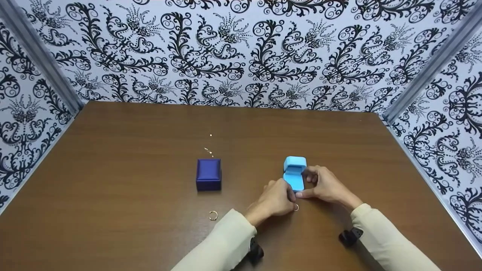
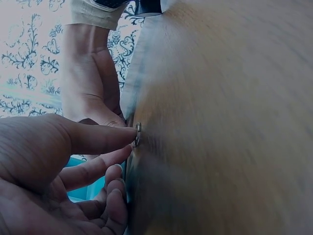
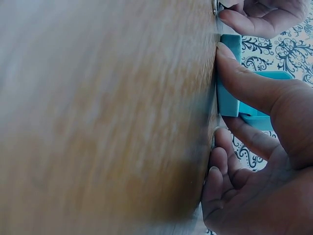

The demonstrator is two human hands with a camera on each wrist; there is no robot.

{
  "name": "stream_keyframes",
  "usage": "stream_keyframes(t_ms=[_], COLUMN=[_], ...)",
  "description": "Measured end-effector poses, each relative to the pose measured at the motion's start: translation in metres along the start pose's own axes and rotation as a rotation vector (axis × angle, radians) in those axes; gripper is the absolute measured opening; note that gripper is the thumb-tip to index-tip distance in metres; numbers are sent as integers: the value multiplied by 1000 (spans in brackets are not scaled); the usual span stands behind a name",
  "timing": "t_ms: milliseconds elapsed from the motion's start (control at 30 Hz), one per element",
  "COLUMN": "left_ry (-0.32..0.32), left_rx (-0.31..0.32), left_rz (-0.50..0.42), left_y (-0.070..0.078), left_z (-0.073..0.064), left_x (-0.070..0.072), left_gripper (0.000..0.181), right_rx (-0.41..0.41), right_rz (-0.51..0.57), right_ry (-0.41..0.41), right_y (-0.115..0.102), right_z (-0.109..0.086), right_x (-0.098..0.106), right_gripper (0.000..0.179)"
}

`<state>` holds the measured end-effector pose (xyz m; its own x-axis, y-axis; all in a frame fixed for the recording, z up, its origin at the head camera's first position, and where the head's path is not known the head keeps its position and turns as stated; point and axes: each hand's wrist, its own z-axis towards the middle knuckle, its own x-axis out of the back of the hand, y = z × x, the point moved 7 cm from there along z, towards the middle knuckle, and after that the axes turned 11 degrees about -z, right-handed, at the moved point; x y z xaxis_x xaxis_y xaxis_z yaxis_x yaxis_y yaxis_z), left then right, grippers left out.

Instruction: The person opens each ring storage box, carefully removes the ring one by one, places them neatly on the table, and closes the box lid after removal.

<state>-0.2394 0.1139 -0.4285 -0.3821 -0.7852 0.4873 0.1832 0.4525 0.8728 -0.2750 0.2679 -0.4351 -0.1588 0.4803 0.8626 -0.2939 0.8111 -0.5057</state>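
A small light-blue ring box (image 1: 294,180) stands on the table with its lid raised; its inside is partly hidden by my left hand in the head view. My right hand (image 1: 327,185) holds the box, thumb against its front face and fingers along its right side, as the right wrist view shows with the box wall (image 3: 230,93). Just in front of the box, my left hand (image 1: 275,197) pinches a thin ring (image 2: 138,134) between thumb and index fingertip, low at the tabletop. The remaining fingers of the left hand are loosely bent.
A dark-blue box (image 1: 208,175), lid down, sits left of the hands. Nearer me lies a gold-coloured open ring (image 1: 213,215). Behind the dark box are small shiny pieces (image 1: 208,151), too small to identify. Patterned walls (image 1: 226,52) border the brown table (image 1: 124,169).
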Motion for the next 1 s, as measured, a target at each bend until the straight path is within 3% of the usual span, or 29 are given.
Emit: stream_keyframes(t_ms=[200, 433, 700, 867, 1000], left_ry=[21, 102, 187, 229, 248], left_rx=[-15, -37, 3, 11, 53], left_rz=[-43, -131, -223, -274, -338], left_y=[-3, -8, -12, -15, -19], left_z=[5, 11, 14, 19, 24], left_x=[7, 24, 40, 45, 45], left_gripper=[15, 11, 27, 36, 47], right_rx=[-7, -18, -21, -12, -10], right_rz=[0, 9, 18, 11, 22], right_ry=[7, 7, 3, 5, -1], right_y=[0, 0, -1, 1, 2], right_z=[0, 0, -1, 0, 0], right_x=[0, 1, 1, 0, -2], right_gripper=[52, 52, 52, 49, 49])
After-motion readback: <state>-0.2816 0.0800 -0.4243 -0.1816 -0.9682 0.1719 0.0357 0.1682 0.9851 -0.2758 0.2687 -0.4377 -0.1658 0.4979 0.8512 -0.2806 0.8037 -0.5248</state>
